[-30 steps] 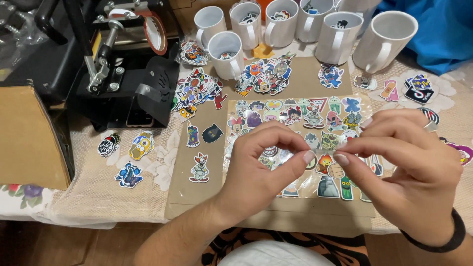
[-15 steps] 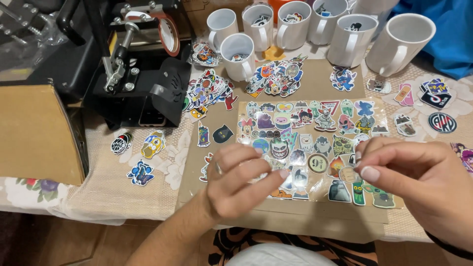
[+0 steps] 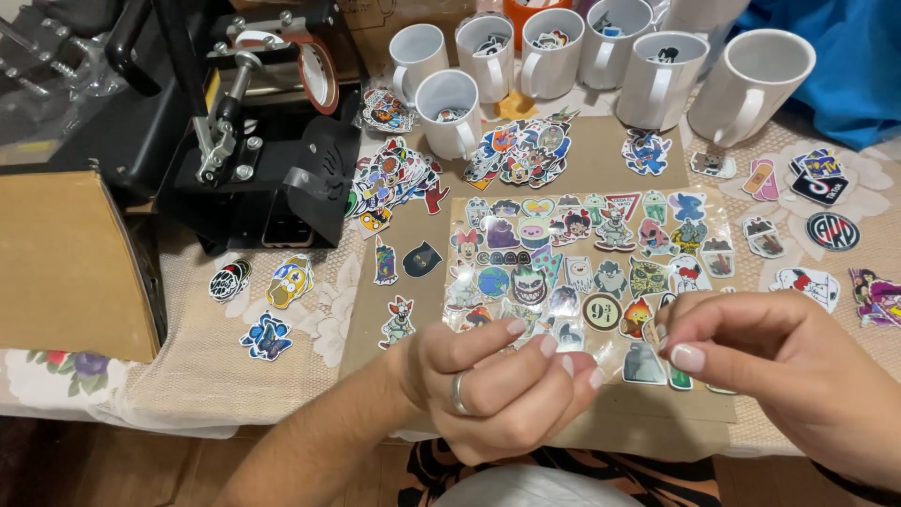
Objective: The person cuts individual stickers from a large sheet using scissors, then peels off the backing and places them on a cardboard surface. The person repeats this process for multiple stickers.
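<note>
A clear plastic sheet (image 3: 591, 272) covered with several colourful cartoon stickers lies on a brown cardboard mat (image 3: 601, 164). My left hand (image 3: 507, 385), with a ring on one finger, hovers over the sheet's near edge, fingers curled in and nothing visible in them. To its right, my right hand (image 3: 779, 376) pinches thumb and forefinger together on a small sticker (image 3: 657, 331) just above the sheet's front right part. The two hands are a short gap apart. The sheet's near edge is partly hidden by both hands.
Several white mugs (image 3: 751, 84) stand along the back. A black mug press (image 3: 253, 141) and a cardboard box (image 3: 66, 263) fill the left. Piles of loose stickers (image 3: 389, 178) lie around the mat on a lace tablecloth (image 3: 216, 376). Blue cloth (image 3: 854, 66) is at back right.
Both hands have come down toward the near edge of the sheet and moved apart. A second ago they met fingertip to fingertip over the sheet's middle.
</note>
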